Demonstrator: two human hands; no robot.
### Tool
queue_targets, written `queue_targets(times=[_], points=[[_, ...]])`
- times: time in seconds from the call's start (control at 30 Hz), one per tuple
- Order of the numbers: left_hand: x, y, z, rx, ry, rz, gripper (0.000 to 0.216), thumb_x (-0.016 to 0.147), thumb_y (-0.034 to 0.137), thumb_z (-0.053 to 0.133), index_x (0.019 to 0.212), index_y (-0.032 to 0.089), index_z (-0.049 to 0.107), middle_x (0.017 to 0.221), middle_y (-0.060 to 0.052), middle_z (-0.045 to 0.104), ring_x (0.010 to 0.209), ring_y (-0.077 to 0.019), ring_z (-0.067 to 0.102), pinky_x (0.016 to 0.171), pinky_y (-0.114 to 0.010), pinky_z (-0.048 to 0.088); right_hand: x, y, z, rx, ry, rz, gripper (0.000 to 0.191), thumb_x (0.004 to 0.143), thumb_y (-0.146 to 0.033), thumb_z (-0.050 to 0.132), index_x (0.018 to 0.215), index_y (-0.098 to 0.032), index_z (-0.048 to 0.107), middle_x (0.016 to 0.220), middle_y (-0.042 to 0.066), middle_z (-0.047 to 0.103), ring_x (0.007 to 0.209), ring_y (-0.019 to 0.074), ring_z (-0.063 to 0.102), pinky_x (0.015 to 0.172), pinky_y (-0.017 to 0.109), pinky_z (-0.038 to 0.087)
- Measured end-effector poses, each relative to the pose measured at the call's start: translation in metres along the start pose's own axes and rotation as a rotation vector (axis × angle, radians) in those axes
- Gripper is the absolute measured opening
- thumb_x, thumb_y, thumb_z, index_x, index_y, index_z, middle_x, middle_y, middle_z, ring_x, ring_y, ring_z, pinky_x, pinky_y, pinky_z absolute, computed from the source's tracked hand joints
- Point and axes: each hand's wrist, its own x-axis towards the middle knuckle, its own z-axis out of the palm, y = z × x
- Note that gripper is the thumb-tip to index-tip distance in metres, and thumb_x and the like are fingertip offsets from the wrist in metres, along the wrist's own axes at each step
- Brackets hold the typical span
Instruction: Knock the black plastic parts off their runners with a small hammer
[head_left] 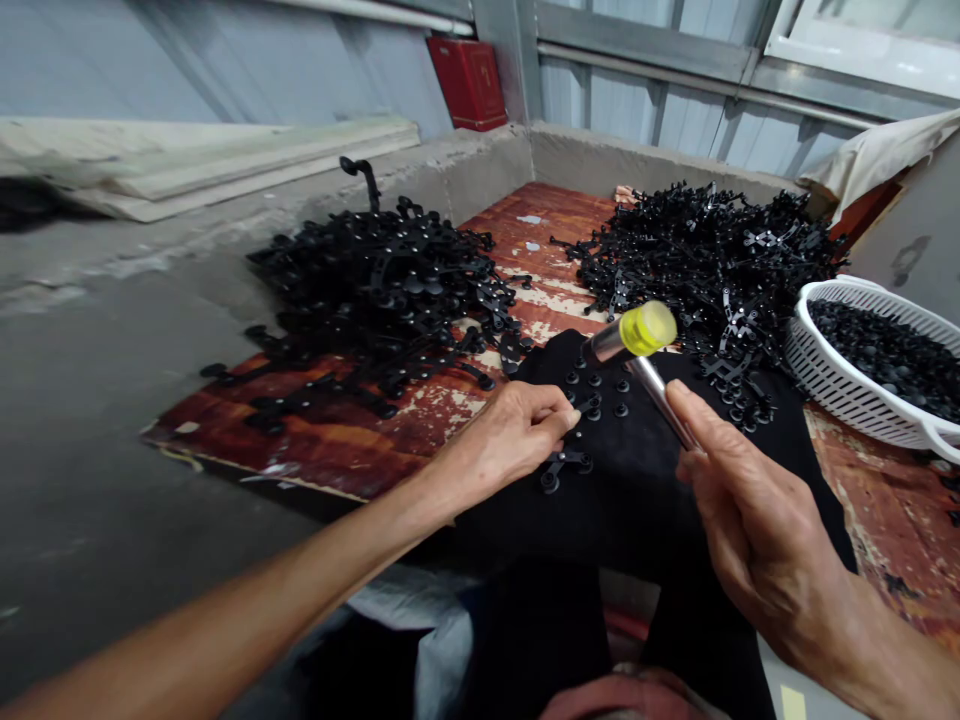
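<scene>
My right hand [742, 500] is wrapped round the metal handle of a small mallet [630, 330] with a yellow face. Its head is raised above the black cloth [645, 480]. On the left, my left hand [525, 430] is closed in a pinch on a black jointed part [567, 462] with round ends, lying on the cloth; the fingers hide some of it. Just beyond the fingertips, several small round black pieces [621, 410] stand on the cloth in loose rows.
A heap of black jointed parts [397, 280] lies at the left of the worn red-brown board [480, 400]. Another pile of black linkages [705, 250] spreads at the back right. A white basket [855, 370] of small black pieces stands at the right. A low concrete wall [480, 170] borders the back.
</scene>
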Motion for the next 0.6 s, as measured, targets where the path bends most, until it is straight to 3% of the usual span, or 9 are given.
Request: queue_targets(times=[0.13, 0.27, 0.37, 0.5, 0.6], points=[[-0.001, 0.000, -0.001, 0.018, 0.004, 0.013, 0.031, 0.072, 0.041, 0.047, 0.055, 0.017, 0.055, 0.048, 0.002, 0.049, 0.045, -0.0100, 0.039, 0.044, -0.022, 0.027, 0.004, 0.007, 0.005, -0.075, -0.119, 0.044, 0.062, 0.089, -0.007, 0.036, 0.149, -0.020, 0.035, 0.092, 0.011, 0.069, 0.062, 0.0197, 0.065, 0.058, 0.032, 0.058], [0.002, -0.002, -0.001, 0.029, -0.009, -0.008, 0.030, 0.072, 0.040, 0.047, 0.057, 0.017, 0.058, 0.049, 0.002, 0.051, 0.045, -0.0105, 0.040, 0.043, -0.022, 0.027, 0.005, 0.011, 0.004, -0.006, -0.083, 0.019, 0.064, 0.089, -0.006, 0.039, 0.151, -0.023, 0.031, 0.107, 0.011, 0.068, 0.082, 0.0214, 0.068, 0.072, 0.033, 0.059], [0.002, -0.002, -0.001, 0.063, -0.017, -0.004, 0.032, 0.074, 0.041, 0.045, 0.060, 0.017, 0.060, 0.049, 0.002, 0.052, 0.044, -0.0104, 0.039, 0.043, -0.022, 0.027, 0.004, 0.007, 0.002, 0.011, -0.038, 0.019, 0.068, 0.089, -0.005, 0.039, 0.153, -0.025, 0.025, 0.107, 0.011, 0.067, 0.083, 0.0206, 0.068, 0.072, 0.031, 0.059], [0.002, 0.002, -0.004, 0.119, -0.023, 0.028, 0.031, 0.073, 0.040, 0.044, 0.054, 0.018, 0.054, 0.047, 0.002, 0.047, 0.044, -0.0097, 0.036, 0.044, -0.022, 0.025, 0.005, 0.011, 0.007, -0.108, -0.157, 0.056, 0.065, 0.083, -0.001, 0.038, 0.147, -0.015, 0.037, 0.097, 0.013, 0.069, 0.079, 0.0219, 0.069, 0.074, 0.037, 0.060], [0.003, 0.003, -0.006, 0.120, -0.030, 0.012, 0.031, 0.072, 0.041, 0.044, 0.053, 0.018, 0.054, 0.048, 0.002, 0.047, 0.044, -0.0098, 0.037, 0.044, -0.022, 0.024, 0.004, 0.017, 0.010, -0.065, -0.150, 0.051, 0.064, 0.084, -0.002, 0.040, 0.146, -0.016, 0.040, 0.106, 0.013, 0.070, 0.090, 0.0237, 0.069, 0.081, 0.039, 0.059]])
